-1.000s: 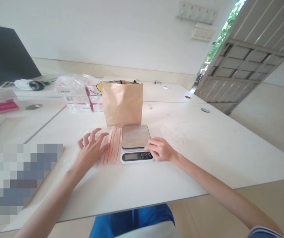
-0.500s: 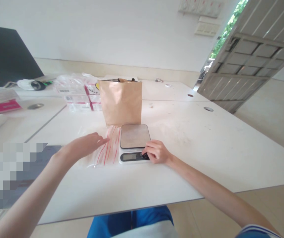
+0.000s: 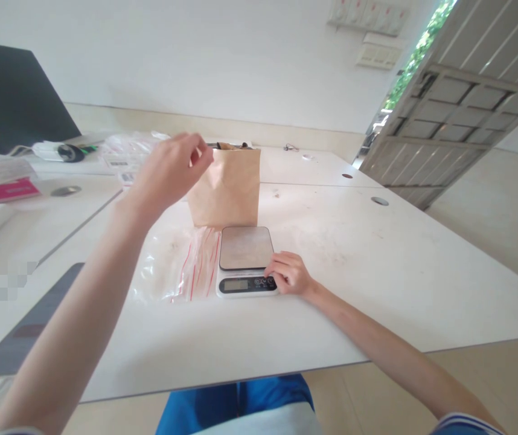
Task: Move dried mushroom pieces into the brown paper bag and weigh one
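A white kitchen scale (image 3: 229, 294) with a square metal plate and a small display lies on the table. My right hand (image 3: 290, 275) is at its right end, fingers curled together, fingertips at the button panel; I see nothing held in it. A brown paper bag (image 3: 229, 190) stands upright behind the scale, dark contents showing at its top. My left hand (image 3: 175, 160) is raised in front of the bag's upper left corner, fingers bent, thumb apart from them, nothing visible between. Clear zip bags (image 3: 200, 266) with red seal strips lie flat left of the scale.
Plastic-wrapped packs (image 3: 121, 157) sit behind my left forearm. A dark monitor (image 3: 19, 99), a white device (image 3: 55, 152) and pink-and-white packs (image 3: 3, 187) are at the left. A dark flat panel (image 3: 32, 326) lies near the left front. Cable holes (image 3: 380, 201) pierce the white table (image 3: 377, 266).
My left hand has risen from above the zip bags to the paper bag's upper left corner. My right hand has shifted slightly right, uncovering more of the scale's buttons.
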{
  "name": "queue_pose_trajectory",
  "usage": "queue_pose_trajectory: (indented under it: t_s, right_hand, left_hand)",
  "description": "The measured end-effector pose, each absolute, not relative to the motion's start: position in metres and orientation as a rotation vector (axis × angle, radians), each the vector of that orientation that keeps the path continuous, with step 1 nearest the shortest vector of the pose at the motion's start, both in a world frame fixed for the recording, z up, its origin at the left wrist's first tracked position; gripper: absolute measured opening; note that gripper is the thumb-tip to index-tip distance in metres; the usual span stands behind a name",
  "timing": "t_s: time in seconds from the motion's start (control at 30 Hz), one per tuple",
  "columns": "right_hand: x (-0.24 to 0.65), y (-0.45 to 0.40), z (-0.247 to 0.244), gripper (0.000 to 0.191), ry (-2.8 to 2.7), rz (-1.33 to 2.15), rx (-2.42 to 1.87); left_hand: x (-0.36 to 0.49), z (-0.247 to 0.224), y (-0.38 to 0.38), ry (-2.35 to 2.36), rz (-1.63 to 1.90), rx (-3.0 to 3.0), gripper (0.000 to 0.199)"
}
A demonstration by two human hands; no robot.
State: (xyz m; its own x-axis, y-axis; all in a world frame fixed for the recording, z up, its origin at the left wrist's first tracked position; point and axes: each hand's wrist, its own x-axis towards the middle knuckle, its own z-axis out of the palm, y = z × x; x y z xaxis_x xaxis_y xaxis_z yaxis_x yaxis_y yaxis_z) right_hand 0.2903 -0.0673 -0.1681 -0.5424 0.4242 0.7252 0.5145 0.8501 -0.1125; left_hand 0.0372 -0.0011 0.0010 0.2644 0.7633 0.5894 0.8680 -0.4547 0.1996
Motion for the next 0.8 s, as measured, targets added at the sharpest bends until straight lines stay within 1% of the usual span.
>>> queue_pose_trajectory:
  t_s: [0.03, 0.1, 0.2, 0.27, 0.43, 0.67, 0.8]
  right_hand:
    - [0.291, -0.067, -0.168, 0.029, -2.221, -0.122, -0.705]
    - [0.295, -0.066, -0.167, 0.025, -2.2, -0.007, -0.837]
    - [0.303, -0.061, -0.166, 0.021, -2.097, 0.189, -1.11]
    - [0.31, -0.054, -0.166, 0.019, -2.018, 0.243, -1.237]
    - [0.32, -0.031, -0.17, 0.019, -1.904, 0.368, -1.48]
    - [0.317, -0.029, -0.166, 0.018, -1.95, 0.479, -1.631]
    - [0.317, -0.03, -0.165, 0.019, -1.965, 0.497, -1.652]
  left_hand:
    - [0.045, 0.006, 0.006, -1.528, -1.054, -2.275, 0.029]
    - [0.057, 0.006, 0.024, -1.457, -1.142, -2.196, 0.028]
    - [0.066, -0.006, 0.053, -1.5, -0.998, -2.296, 0.032]
    - [0.069, -0.015, 0.063, -1.522, -0.945, -2.341, 0.036]
    - [0.077, -0.015, 0.061, -1.634, -1.021, -2.251, 0.037]
    - [0.085, 0.005, 0.059, -1.853, -0.918, -2.275, 0.035]
    - [0.084, 0.004, 0.065, -1.907, -0.995, -2.278, 0.032]
